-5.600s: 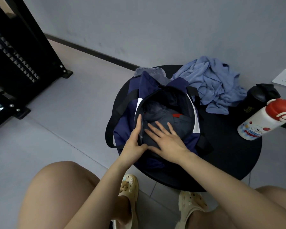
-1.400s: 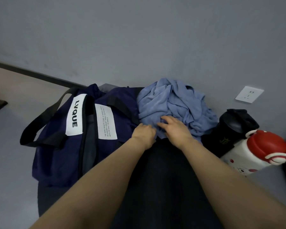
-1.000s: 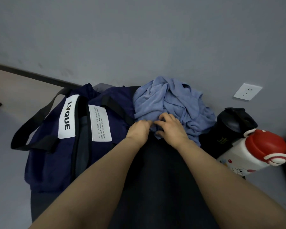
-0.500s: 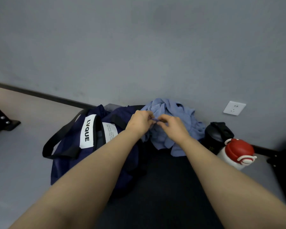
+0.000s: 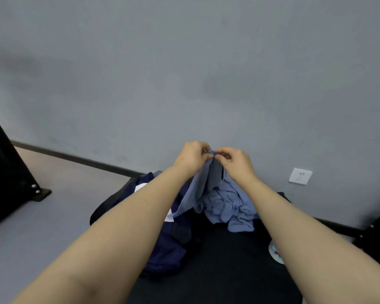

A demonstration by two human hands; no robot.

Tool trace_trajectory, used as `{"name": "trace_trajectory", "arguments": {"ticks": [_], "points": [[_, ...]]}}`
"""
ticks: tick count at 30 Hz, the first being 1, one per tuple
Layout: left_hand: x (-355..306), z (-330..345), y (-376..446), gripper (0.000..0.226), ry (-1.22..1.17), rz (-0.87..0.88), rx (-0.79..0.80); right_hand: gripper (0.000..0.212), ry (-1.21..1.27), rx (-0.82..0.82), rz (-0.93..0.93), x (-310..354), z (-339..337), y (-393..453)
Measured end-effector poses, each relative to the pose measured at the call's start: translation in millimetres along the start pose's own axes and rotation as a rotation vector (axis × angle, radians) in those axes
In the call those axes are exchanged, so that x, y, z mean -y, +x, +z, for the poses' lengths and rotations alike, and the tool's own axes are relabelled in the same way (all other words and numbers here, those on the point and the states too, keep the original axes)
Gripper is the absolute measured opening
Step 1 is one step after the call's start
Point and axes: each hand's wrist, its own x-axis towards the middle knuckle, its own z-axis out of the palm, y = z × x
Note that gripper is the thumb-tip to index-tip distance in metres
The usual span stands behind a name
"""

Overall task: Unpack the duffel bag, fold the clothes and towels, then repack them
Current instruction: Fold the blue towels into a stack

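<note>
A: What are the hands doing just now?

B: Both are raised in front of the grey wall. The left hand (image 5: 192, 155) and the right hand (image 5: 234, 161) are each pinching the top edge of the crumpled light-blue cotton cloth (image 5: 219, 202), their fingertips almost touching at one spot. Neither hand is relaxed; both are closing on that fabric.

A: And the cloth itself, where is it hanging?

B: Its upper part is hanging from the two pinches, while the lower folds are lying bunched on the round black table (image 5: 224, 266), towards its far edge. One flap is trailing down to the left, over the navy-blue fabric duffel bag with white labels (image 5: 162, 244), which is lying slumped on the table's left side.

A: So which step is in hand?

B: I am judging this to be the start of folding: a piece already out of the bag is being taken up by an edge. Whether it is a garment or a towel I cannot tell.

A: What is the next move asking for?

B: Probably the hands are needing to slide apart along the edge to find two corners, so that the cloth is hanging flat rather than in a bundle. The bunched part may drag across the table, so a lift clear of it would help.

A: Anything else nearby?

B: A white wall socket (image 5: 300, 176) on the right, and a sliver of a white printed bottle (image 5: 275, 253) peeping out beside the right forearm.
</note>
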Motion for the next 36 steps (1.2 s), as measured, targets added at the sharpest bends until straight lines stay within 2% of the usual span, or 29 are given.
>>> {"name": "trace_trajectory", "arguments": {"ticks": [4, 16, 22, 30, 32, 36], "points": [[-24.3, -28.4, -10.5, 0.016, -0.043, 0.03, -0.05, 0.016, 0.019, -0.038, -0.037, 36.8, -25.0, -0.7], [-72.2, -103.1, -37.7, 0.014, -0.084, 0.069, -0.105, 0.006, 0.127, 0.012, -0.082, 122.0, -78.8, -17.7], [-99.9, -138.6, -51.8, 0.021, -0.141, 0.15, -0.108, 0.009, 0.146, -0.06, -0.092, 161.1, -105.6, -24.0], [-126.7, -168.1, -70.0, 0.015, -0.163, 0.205, -0.202, 0.008, 0.205, -0.153, -0.161, 197.0, -130.8, -35.5], [-126.7, -170.4, -78.3, 0.013, -0.185, 0.187, -0.184, 0.01, 0.208, -0.168, -0.171, 202.1, -134.9, -38.7], [-112.3, -172.4, -95.7, 0.01, -0.197, 0.073, 0.008, 0.01, 0.215, -0.224, -0.18, 208.2, -142.0, -42.0]]}}
